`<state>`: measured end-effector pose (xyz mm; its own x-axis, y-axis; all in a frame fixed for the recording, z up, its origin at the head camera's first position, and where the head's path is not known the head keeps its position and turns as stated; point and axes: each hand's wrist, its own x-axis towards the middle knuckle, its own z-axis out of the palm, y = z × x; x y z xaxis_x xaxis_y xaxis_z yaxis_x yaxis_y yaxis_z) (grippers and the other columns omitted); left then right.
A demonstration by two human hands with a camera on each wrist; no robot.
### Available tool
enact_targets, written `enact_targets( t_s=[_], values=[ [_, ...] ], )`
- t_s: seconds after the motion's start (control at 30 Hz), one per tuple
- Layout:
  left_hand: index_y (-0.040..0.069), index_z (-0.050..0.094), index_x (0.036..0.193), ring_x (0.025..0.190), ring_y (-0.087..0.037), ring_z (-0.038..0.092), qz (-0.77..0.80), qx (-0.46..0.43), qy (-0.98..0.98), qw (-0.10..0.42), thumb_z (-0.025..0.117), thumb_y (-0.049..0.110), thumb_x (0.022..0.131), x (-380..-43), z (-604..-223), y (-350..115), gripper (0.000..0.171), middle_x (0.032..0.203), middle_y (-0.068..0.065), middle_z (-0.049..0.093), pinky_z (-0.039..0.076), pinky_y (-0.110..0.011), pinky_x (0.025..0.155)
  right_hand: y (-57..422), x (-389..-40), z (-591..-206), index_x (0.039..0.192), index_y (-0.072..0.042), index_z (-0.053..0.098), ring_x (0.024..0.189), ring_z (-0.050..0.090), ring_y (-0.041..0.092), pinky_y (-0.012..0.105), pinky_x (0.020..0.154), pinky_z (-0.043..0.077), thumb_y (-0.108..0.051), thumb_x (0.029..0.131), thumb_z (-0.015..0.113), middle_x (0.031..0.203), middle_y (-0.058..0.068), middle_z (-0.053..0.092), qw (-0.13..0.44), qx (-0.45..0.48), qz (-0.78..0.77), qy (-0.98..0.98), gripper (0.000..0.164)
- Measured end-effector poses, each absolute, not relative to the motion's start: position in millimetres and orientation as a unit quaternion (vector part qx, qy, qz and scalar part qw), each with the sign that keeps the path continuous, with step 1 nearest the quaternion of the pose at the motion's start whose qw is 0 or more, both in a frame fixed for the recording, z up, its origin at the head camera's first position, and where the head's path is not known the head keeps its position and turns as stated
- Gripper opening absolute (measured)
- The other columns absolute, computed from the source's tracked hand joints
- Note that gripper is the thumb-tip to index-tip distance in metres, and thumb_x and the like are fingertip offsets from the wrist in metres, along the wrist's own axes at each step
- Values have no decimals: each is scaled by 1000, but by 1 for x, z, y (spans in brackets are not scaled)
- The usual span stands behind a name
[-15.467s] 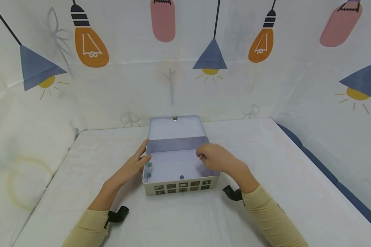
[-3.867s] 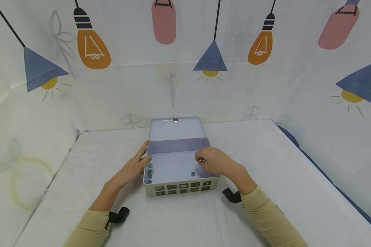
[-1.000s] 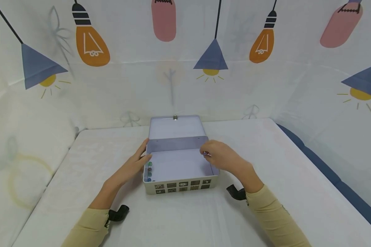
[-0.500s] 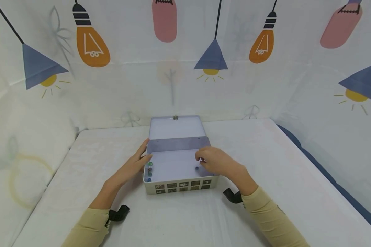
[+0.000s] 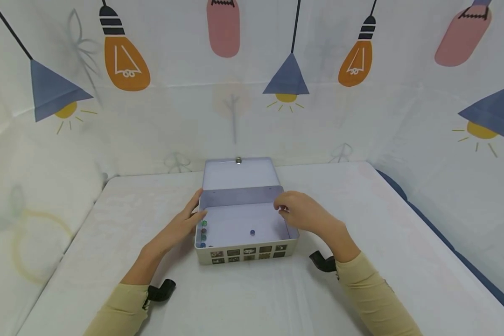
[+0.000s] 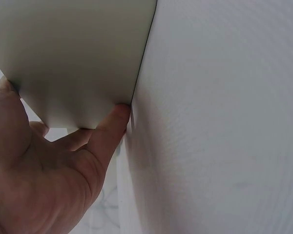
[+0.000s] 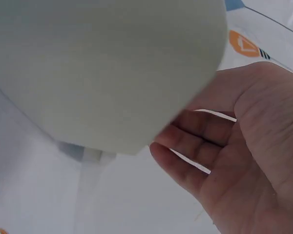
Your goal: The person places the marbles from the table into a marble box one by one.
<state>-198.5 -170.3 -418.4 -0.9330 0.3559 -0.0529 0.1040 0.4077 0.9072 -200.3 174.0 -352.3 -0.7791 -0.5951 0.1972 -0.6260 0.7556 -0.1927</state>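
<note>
A cream hinged box stands with its lid thrown back, pale lavender inside. My left hand grips its left end, thumb over the rim and fingers outside; in the left wrist view, fingertips press the wall near the bottom edge. Several small green and blue marbles line the inner left wall. Another marble lies on the box floor near the front. Above the right end is my right hand, fingers curled. The box wall hides its fingertips in the right wrist view; I cannot tell whether they hold anything.
The box rests on a white-covered table. A pale curtain printed with lamps and bulbs hangs behind and along both sides. Black curved camera mounts stick out from both wrists.
A marble appeared below my right hand half a second ago and has since moved left. The right hand has risen up and right. More marbles line the left wall than at first. My left hand stays.
</note>
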Motion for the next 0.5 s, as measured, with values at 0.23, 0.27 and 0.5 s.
enact_targets(
  t_s=[0.23,0.27,0.5],
  values=[
    [47,-5,144,142,-41,12,530,145,826,123,41,54,94,-200,-420,-172,69,158,0,-6,31,-65,101,193,-205,-345,93,-12,68,81,58,11,27,72,50,-6,85,61,88,-3,64,76,283,134,-947,12],
    [47,-5,144,142,-41,12,529,144,827,123,41,54,94,-200,-420,-172,69,158,0,-6,31,-65,101,196,-206,-345,93,-11,68,80,58,12,29,72,50,-6,85,60,88,-1,64,70,271,130,-951,12],
    [44,-5,146,142,-41,13,527,140,828,127,40,45,97,-192,-410,-169,66,158,1,-6,34,-62,101,224,-212,-351,98,-5,66,77,55,18,33,67,47,-6,80,59,93,6,65,-104,158,81,-979,20]
  ],
)
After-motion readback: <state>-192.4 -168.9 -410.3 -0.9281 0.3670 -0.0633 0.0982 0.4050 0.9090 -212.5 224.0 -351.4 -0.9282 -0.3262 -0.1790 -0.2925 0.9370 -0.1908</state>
